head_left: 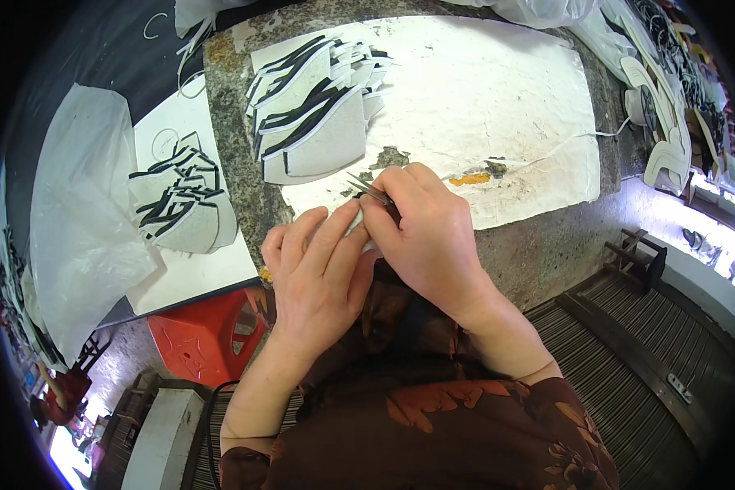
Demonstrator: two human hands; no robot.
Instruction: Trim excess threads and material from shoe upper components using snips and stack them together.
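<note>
My right hand point(425, 233) is closed on a small pair of snips point(376, 193) with thin metal blades and a dark handle, its tips pointing to the far left. Beside it, my left hand point(318, 265) lies with its fingers together over a pale piece with a dark edge, mostly hidden beneath the fingertips. Both hands meet at the near edge of the work table. Just beyond them stands an overlapping stack of light grey curved fabric pieces point(327, 145) with black edging.
A worn white sheet point(498, 98) covers the stone-like tabletop. To the left, more black-edged pieces point(200, 224) lie on a white board point(151, 282), near a clear plastic bag point(86, 204). A red stool point(192, 339) stands below. A white cord point(567, 144) crosses the table's right side.
</note>
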